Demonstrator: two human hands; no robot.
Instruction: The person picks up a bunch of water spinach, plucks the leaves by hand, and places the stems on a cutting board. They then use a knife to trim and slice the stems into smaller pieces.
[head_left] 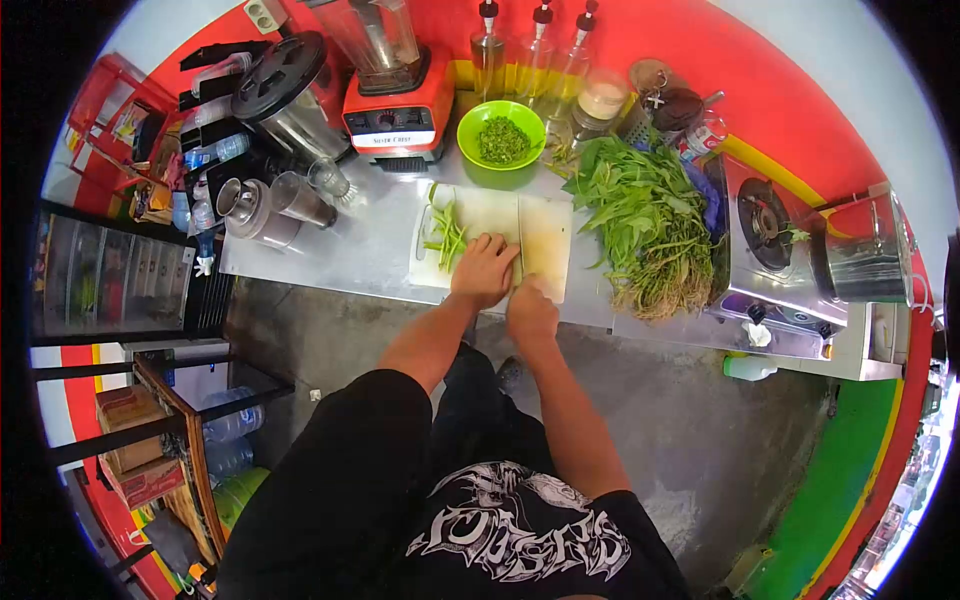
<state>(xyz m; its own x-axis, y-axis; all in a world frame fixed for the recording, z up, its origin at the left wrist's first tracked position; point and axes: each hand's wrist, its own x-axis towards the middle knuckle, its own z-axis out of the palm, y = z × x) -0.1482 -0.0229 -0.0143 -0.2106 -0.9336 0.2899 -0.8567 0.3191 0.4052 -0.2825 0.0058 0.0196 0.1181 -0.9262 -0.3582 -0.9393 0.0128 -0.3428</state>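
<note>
A white cutting board (545, 222) lies on the metal counter near its front edge. My right hand (532, 308) is closed around the handle of a knife, and the knife's blade (521, 240) points away from me across the board. My left hand (484, 270) presses down on the board just left of the blade, its fingers bent and close together. Whatever lies under those fingers is mostly hidden. Cut green stems (447, 238) are spread on the board's left part, beside my left hand. Behind the board, a green bowl (468, 137) holds chopped greens (502, 140).
A large bunch of leafy greens with roots (640, 220) lies right of the board, beside a gas stove (765, 225) with a metal pot (865, 255). At the back stand a red blender (400, 110) and pump bottles (535, 60). Metal shakers (262, 212) and a glass (328, 178) are at left.
</note>
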